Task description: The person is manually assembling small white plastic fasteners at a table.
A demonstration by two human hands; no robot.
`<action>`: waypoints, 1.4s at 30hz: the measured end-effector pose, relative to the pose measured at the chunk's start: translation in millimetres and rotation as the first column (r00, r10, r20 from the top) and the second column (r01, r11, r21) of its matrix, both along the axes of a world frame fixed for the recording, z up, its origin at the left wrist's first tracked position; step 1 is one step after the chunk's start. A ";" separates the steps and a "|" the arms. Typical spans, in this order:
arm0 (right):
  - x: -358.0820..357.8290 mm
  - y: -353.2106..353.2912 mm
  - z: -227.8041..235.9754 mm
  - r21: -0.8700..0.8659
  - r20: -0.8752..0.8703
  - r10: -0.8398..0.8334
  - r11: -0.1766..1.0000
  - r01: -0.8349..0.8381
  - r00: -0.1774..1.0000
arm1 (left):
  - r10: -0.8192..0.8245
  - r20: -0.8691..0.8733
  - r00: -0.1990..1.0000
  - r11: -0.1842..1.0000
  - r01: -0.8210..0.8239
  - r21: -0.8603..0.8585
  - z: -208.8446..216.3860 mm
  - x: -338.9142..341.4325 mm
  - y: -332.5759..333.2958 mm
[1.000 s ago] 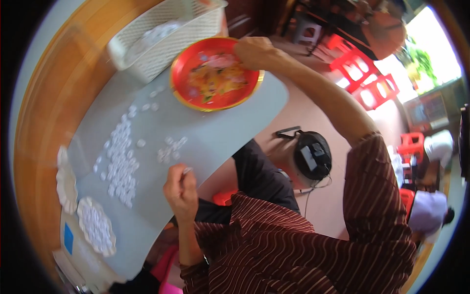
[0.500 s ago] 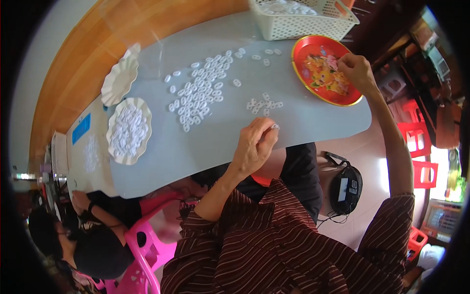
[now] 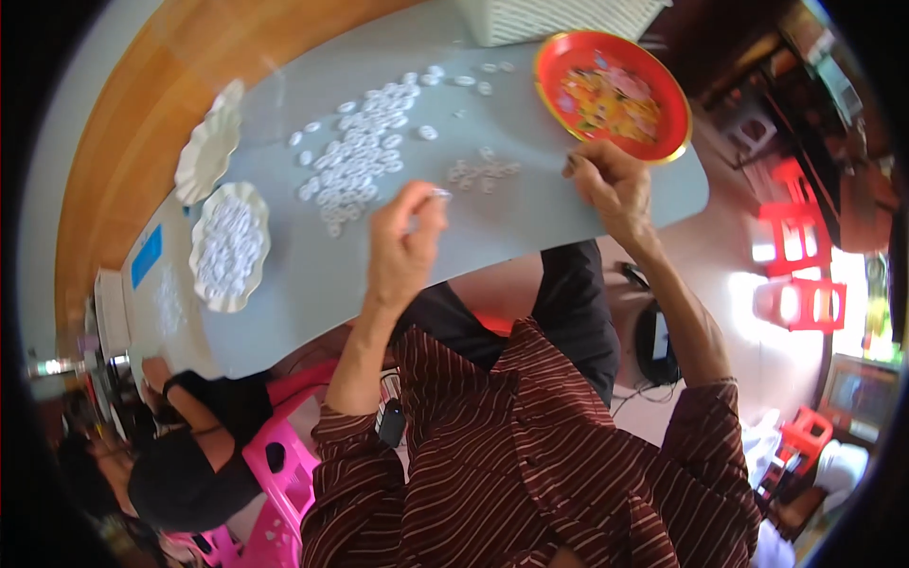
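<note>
The person's left hand [image 3: 405,248] is curled with thumb and forefinger pinched on a small white piece [image 3: 440,193], held over the grey table [image 3: 303,284] near its front edge. The right hand [image 3: 617,189] has its fingers drawn in, thumb against forefinger; a dark speck shows at the tips, too blurred to tell whether anything is gripped. Between the two hands, slightly farther back, lies a small cluster of white pieces [image 3: 483,172]. Just beyond the right hand sits a round red tray [image 3: 544,76] with a gold rim and a colourful floral middle; whether the hand touches it cannot be told. Left of the cluster spreads a larger heap of loose white pieces [image 3: 355,156]. Farther left, a scalloped dish [image 3: 200,251] is filled with white pieces, and a second scalloped dish [image 3: 206,147] stands behind it. A white basket [image 3: 559,21] is at the back, beside the tray. Beyond the table's left end, someone in black [image 3: 199,483] sits near a pink chair [image 3: 284,464]; red stools [image 3: 795,237] stand off to the right.
</note>
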State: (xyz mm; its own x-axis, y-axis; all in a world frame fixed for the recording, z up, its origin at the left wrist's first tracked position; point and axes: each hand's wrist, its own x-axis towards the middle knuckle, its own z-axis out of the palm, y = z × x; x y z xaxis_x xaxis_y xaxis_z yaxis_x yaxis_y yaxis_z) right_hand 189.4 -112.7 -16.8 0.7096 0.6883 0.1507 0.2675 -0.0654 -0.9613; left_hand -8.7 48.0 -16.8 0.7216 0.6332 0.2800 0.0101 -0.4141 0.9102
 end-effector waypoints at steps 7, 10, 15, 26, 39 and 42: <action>4.7 3.1 -4.9 0.019 -0.002 0.038 0.999 -0.038 0.999 | 0.017 -0.124 0.992 0.997 -0.007 0.075 -0.1 -0.7 24.9; 5.4 1.5 -2.9 -0.014 0.030 0.076 0.997 -0.075 0.997 | 0.004 -0.183 0.983 0.992 0.019 0.122 2.9 7.5 26.4; 6.2 0.0 -3.9 -0.039 0.032 0.101 0.994 -0.099 0.994 | 0.025 -0.266 0.964 0.945 0.064 0.322 -2.2 14.9 39.2; 7.2 -0.8 -1.4 -0.059 0.034 0.132 0.990 -0.130 0.991 | -0.040 -0.622 0.782 0.794 0.403 0.455 30.8 36.7 62.8; 10.8 -4.3 -2.9 0.286 -0.212 0.150 0.954 -0.086 0.966 | -0.238 -0.110 0.965 0.903 0.262 0.340 34.3 85.7 -31.0; 9.7 -5.3 -3.0 0.288 -0.223 0.169 0.952 -0.101 0.960 | -0.265 -0.041 0.963 0.915 0.265 0.306 26.1 101.2 -39.5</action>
State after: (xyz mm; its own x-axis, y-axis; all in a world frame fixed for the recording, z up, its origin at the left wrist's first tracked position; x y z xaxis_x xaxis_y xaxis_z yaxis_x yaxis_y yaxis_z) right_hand 199.2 -118.0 -19.8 0.6513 0.7371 0.1800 0.0123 0.2269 -0.9738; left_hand 92.5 8.4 9.3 0.8504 0.3021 0.4307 -0.1400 -0.6592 0.7388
